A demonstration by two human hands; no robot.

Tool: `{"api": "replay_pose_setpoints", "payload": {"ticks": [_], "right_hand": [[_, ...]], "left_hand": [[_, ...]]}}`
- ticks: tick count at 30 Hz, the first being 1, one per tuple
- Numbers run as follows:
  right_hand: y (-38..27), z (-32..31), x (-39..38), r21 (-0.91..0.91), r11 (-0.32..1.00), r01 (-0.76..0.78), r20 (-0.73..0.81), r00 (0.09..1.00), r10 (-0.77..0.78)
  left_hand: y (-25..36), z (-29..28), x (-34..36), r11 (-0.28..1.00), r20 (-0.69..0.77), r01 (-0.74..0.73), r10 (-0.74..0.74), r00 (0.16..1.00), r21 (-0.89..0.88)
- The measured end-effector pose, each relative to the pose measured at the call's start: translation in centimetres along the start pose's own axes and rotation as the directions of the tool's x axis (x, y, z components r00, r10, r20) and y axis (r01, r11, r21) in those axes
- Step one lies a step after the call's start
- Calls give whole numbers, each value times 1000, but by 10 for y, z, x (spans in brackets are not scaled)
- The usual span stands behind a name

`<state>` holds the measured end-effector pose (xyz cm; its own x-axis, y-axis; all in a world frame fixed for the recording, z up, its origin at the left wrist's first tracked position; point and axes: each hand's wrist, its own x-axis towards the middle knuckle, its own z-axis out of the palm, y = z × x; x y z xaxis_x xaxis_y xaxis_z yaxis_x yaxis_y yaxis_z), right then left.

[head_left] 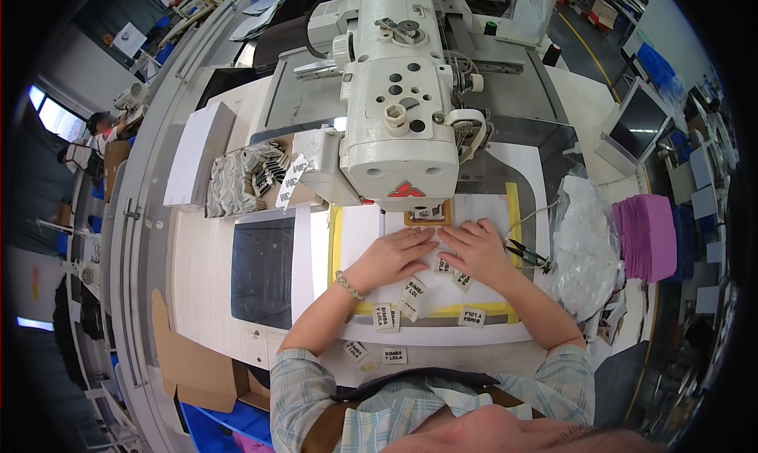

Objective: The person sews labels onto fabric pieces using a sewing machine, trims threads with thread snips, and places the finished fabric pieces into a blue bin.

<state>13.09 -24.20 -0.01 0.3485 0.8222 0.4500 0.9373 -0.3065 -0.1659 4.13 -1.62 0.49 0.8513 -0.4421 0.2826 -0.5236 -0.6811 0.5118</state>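
Note:
My left hand point(397, 255) lies on the white sheet point(363, 232) with its fingers stretched toward the right. Opposite it, my right hand point(476, 253) rests with fingers spread and a little bent. The fingertips of both hands come close together at the near edge of a small orange-yellow frame point(407, 218) under the sewing machine head point(401, 165). Neither hand shows anything gripped, though the area under the fingers is hidden. Several small pale fabric labels with dark print lie near my wrists, among them one label point(472, 317) at the right and another point(385, 317) at the left.
Thread snips point(527, 255) lie right of my right hand, beside a clear plastic bag point(586, 248) and a stack of purple pieces point(645, 238). An open box of labels point(249, 176) stands at the left, beside a long white box point(197, 154). A dark panel point(262, 271) lies nearer me.

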Motion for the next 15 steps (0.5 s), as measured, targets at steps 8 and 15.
{"api": "replay_pose_setpoints", "payload": {"ticks": [8,15], "right_hand": [[-5,-2,0,-83,996,-30,31,999,33],[-2,2,5,-35,998,-47,65,997,49]], "left_hand": [[14,-5,-5,978,-222,-92,134,966,189],[106,-176,16,913,-753,-186,404,519,362]]}}
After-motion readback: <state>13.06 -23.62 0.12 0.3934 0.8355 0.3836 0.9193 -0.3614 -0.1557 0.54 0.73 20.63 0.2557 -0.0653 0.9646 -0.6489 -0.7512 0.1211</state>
